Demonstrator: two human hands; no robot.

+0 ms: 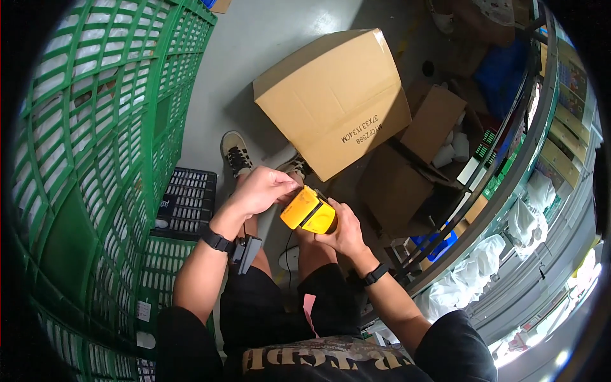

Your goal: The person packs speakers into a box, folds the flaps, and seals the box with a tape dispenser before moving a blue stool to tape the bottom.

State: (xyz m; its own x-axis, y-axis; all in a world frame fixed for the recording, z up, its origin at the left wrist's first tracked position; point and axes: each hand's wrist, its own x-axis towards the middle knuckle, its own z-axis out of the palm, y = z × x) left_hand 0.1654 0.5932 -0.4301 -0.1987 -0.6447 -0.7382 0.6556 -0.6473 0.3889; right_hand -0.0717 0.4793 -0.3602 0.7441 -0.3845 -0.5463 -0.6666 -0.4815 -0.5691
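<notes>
In front of my knees, my right hand (345, 230) grips a yellow tape dispenser (308, 211) with a dark strip across it. My left hand (264, 190) is closed in a pinch at the dispenser's upper left edge; what lies between its fingertips is too small to make out. Beyond both hands, a large closed cardboard box (337, 95) sits tilted on the floor, apart from them. A grey device (247, 253) is strapped near my left wrist.
Tall green plastic crates (159, 108) stand along the left, with a black crate (186, 197) at their foot. On the right are an open carton (436, 130), a metal shelf rail (509, 172) and white plastic bags (464, 270). Part of another person (477, 19) shows at the far right.
</notes>
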